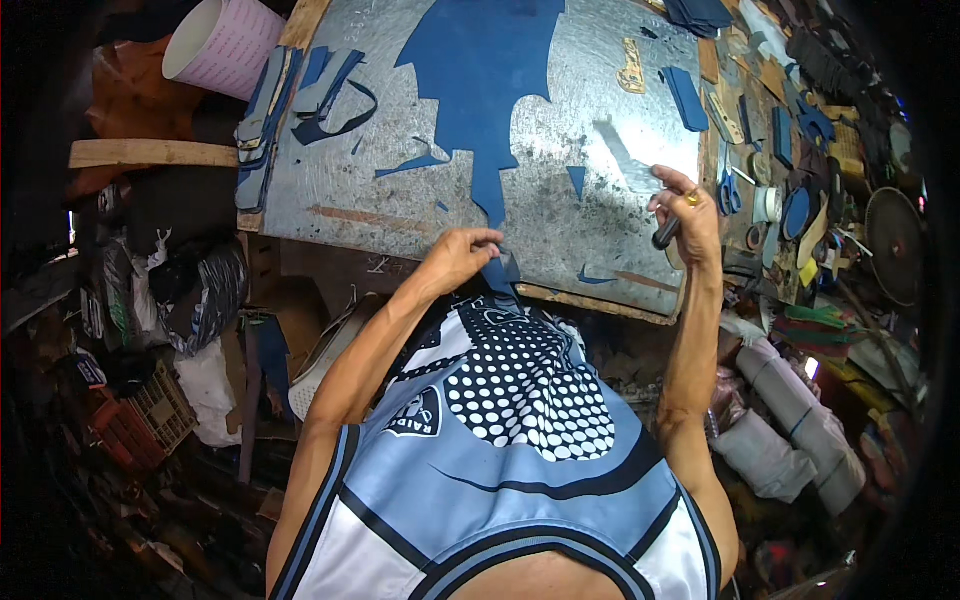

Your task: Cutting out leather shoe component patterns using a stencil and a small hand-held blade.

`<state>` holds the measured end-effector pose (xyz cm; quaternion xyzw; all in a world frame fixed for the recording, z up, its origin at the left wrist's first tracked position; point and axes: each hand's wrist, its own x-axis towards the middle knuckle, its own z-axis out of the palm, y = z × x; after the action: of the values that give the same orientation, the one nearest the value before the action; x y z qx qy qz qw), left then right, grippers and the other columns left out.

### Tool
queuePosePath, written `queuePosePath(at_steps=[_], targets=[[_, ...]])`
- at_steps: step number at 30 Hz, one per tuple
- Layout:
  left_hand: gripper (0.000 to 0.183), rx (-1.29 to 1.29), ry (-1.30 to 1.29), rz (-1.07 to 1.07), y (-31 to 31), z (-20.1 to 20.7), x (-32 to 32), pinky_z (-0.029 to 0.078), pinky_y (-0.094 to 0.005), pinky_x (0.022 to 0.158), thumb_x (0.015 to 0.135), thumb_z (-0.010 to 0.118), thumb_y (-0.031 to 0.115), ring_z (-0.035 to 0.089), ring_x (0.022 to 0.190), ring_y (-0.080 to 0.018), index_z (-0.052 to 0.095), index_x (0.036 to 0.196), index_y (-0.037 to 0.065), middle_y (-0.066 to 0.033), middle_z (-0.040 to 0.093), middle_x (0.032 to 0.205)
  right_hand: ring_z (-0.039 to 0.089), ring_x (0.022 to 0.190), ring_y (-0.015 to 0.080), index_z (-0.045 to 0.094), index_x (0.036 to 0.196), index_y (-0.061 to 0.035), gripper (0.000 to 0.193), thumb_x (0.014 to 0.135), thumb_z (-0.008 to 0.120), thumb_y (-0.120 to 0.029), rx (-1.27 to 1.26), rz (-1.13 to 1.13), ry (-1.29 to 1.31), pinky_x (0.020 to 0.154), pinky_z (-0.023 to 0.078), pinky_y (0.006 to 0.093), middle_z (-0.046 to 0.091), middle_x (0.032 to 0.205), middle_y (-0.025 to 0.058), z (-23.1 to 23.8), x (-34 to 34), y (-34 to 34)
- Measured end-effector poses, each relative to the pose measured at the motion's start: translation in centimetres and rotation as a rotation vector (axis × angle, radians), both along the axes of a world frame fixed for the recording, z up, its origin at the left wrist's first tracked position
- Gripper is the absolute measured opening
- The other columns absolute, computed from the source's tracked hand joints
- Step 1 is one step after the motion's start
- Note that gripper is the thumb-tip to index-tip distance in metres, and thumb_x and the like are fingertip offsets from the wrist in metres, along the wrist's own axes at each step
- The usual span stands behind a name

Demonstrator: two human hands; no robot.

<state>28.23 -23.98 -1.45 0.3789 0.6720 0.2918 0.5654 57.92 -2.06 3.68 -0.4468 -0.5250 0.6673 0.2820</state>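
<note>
A large blue sheet (pixel 490 70), like leather or fabric, lies on the metal-topped table with jagged cut edges. Its narrow tail hangs over the near edge towards my body. My left hand (pixel 462 256) pinches this tail at the table's edge, its fingertips bent together. Off to the right, above the metal, my right hand (pixel 688 215) is closed round a dark-handled knife (pixel 664 234). The knife's pale blade (pixel 622 155) points away to the upper left and partly blends with the shiny tabletop. Small blue offcuts (pixel 577 181) lie between the sheet and my right hand.
Blue cut strips (pixel 330 90) are stacked at the table's (pixel 350 180) left side, beside a pinkish-white bucket (pixel 222 48). Blue-handled scissors (pixel 730 190), a white tape roll (pixel 768 205) and other tools crowd the right bench. A wooden bar (pixel 150 153) juts out leftward.
</note>
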Motion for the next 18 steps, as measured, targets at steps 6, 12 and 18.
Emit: queuePosePath(at_steps=[6, 12, 18], targets=[[0.030, -0.006, -0.020, -0.202, -1.5, 0.0, 0.1, 0.055, -0.0341, 0.087, 0.091, 0.062, 0.011, 0.072, 0.096, -0.0242, 0.069, 0.117, -0.003, -0.0188, 0.074, 0.102, 0.057, 0.071, 0.0093, 0.072, 0.112, -0.0006, 0.023, 0.091, 0.065, -0.006, 0.176, -0.025, -0.289, 0.068, 0.046, 0.0229, 0.068, 0.090, 0.0044, 1.0, -4.8, -4.4], [0.032, 0.421, 0.489, -0.332, 3.5, 0.4, -5.7, 0.054, -0.0416, 0.089, 0.094, 0.065, 0.023, 0.069, 0.098, -0.0283, 0.070, 0.118, 0.003, -0.0175, 0.072, 0.110, 0.057, 0.085, 0.0093, 0.076, 0.101, -0.0019, 0.015, 0.089, 0.071, -0.010, 0.462, -0.032, -0.392, 0.074, 0.045, 0.0257, 0.066, 0.094, 0.0022, 1.1, -6.1, -4.0], [0.062, 0.642, 1.147, -0.480, 11.8, -4.2, -6.2, 0.021, -0.0541, 0.120, 0.100, 0.048, 0.051, 0.025, 0.148, -0.0392, 0.047, 0.146, 0.009, -0.0200, 0.030, 0.160, 0.054, 0.077, 0.0065, 0.073, 0.111, -0.0040, 0.021, 0.091, 0.071, -0.011, 0.258, -0.089, -0.466, 0.068, 0.045, 0.0212, 0.065, 0.092, 0.0000, 4.4, -9.8, -4.1]])
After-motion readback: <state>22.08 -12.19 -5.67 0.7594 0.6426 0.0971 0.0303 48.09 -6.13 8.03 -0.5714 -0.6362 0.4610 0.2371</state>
